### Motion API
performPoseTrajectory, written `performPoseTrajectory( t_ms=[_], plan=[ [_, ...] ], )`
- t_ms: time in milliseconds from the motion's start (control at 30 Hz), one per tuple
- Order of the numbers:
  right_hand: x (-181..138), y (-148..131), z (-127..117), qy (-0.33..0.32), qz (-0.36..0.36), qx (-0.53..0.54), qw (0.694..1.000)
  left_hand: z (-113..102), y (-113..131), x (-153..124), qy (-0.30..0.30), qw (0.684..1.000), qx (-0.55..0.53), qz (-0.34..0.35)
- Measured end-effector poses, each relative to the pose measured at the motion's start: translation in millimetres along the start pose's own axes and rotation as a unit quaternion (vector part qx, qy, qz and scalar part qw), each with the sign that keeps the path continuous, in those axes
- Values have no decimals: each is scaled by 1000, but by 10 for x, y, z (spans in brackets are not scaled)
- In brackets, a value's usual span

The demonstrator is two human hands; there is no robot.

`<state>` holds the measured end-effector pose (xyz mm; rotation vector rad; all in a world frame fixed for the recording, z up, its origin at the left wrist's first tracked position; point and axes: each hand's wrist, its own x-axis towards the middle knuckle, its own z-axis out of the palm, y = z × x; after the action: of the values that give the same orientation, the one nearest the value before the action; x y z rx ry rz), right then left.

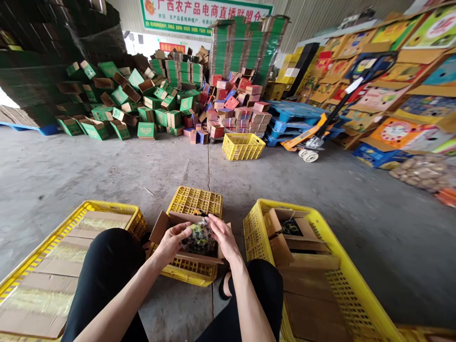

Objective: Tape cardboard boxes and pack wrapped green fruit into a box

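Observation:
My left hand (172, 241) and my right hand (221, 235) both grip a clear plastic bag of dark fruit (199, 240), one hand on each side. The bag sits in an open brown cardboard box (162, 227), which rests on an upturned yellow plastic crate (195, 200) between my knees. Fingers of both hands curl onto the bag's top.
A yellow crate (53, 240) of flat cardboard sheets stands at my left. Another yellow crate (331, 228) at my right holds packed cardboard boxes (285, 227). Farther off are a small yellow crate (243, 146), piles of green and red boxes (142, 102), blue pallets and a pallet jack (313, 137).

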<state>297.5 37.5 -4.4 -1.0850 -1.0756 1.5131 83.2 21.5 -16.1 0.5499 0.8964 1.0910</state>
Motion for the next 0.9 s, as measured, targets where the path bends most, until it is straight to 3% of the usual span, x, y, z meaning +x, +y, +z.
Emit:
performPoseTrajectory(
  t_ms=[200, 433, 700, 900],
  plan=[
    [-1, 34, 0, -10, -16, -74, 997, 34, -34, -4, 1, 997, 56, 50],
    [-25, 33, -6, 17, -23, -54, 998, -26, -65, -37, -29, 999, 21, -8],
    [19, 61, -17, -1, -17, -14, 1000, 10, -31, -31, -7, 999, 18, 43],
    [9, 94, -35, -22, 53, 19, 998, -41, 28, -16, -4, 993, 87, 84]
  ],
)
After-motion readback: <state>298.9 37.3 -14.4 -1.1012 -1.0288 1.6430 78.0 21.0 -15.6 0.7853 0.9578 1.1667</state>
